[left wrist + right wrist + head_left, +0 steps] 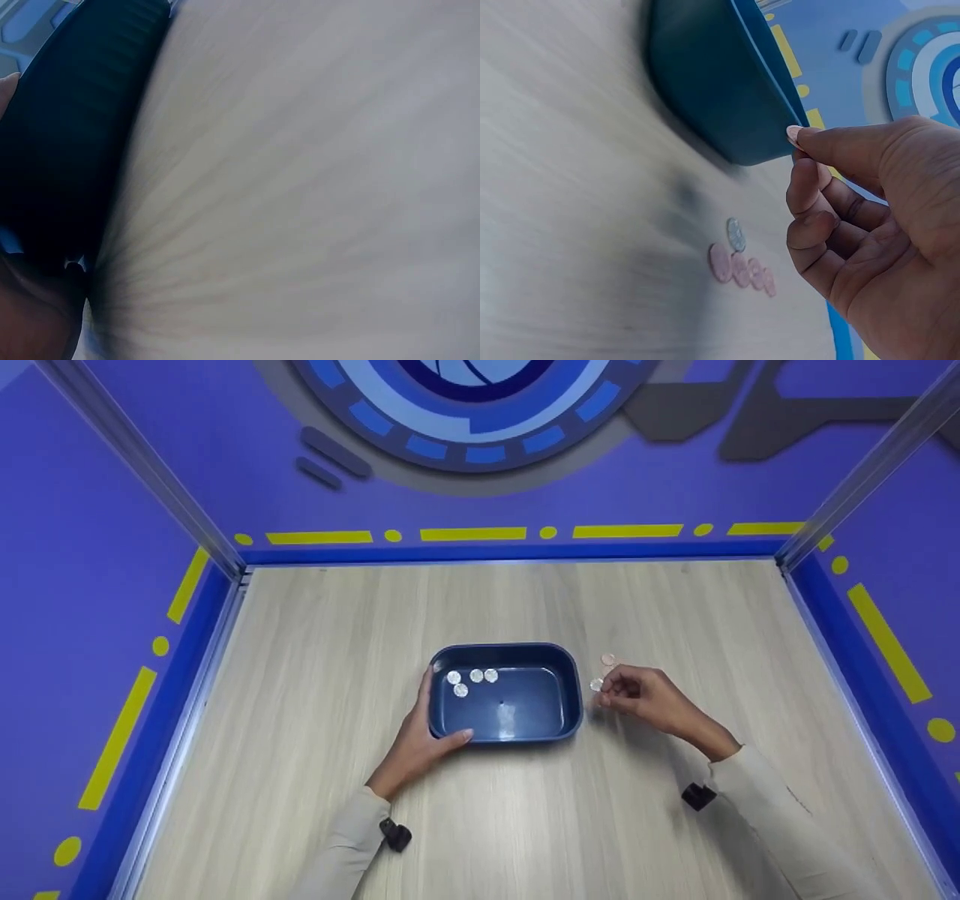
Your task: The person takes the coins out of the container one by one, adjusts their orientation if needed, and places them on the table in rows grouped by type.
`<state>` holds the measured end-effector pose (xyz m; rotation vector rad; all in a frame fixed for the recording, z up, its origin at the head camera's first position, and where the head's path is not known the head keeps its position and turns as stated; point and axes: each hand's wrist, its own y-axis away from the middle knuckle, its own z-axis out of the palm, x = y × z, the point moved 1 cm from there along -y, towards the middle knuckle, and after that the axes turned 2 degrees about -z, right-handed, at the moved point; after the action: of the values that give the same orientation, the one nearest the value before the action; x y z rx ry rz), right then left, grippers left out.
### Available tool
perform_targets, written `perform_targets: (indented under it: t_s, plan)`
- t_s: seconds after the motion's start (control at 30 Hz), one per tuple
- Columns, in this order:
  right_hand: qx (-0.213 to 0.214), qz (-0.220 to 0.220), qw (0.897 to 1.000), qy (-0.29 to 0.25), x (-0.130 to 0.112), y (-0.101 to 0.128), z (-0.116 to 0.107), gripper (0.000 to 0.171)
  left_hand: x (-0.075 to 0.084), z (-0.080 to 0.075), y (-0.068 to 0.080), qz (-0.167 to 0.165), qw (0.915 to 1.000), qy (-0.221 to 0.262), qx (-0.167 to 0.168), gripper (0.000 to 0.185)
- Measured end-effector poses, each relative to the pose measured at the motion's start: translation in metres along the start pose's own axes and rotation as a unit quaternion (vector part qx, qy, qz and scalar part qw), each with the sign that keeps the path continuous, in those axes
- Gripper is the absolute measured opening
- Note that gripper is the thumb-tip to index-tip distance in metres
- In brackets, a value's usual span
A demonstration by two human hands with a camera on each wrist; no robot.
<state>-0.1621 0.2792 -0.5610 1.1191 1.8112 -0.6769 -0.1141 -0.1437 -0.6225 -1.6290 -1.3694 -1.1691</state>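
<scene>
A dark blue rectangular box [502, 727] stands on the table, several silver coins [460, 690] lying on its floor at the left. My left hand [420, 742] grips its near left corner, thumb over the front rim and fingers along the left wall. In the left wrist view the box's outer wall [67, 135] fills the left side. Just right of the box, my right hand [652, 701] pinches a pinkish coin [793, 134] between thumb and index finger. Below that hand, a silver coin [736, 235] and several pinkish coins [739, 270] lie on the table.
The pale wood-grain table [337, 660] is bounded by blue panels [487, 510] with yellow markings at the back and both sides. Metal posts [142, 457] stand at the back corners. A small black device [697, 796] sits at each wrist.
</scene>
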Motion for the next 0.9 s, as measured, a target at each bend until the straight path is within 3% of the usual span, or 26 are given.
perform_targets:
  t_s: [0.13,0.9]
  plan:
    - [0.003,0.023,1.0,-0.02,0.006,0.011,0.001,0.01,0.0,0.0,0.0,0.0,1.0,-0.007,-0.003,0.131]
    - [0.027,0.052,0.998,-0.029,0.034,0.058,0.016,0.01,0.0,0.002,0.001,-0.002,1.0,-0.003,-0.001,0.131]
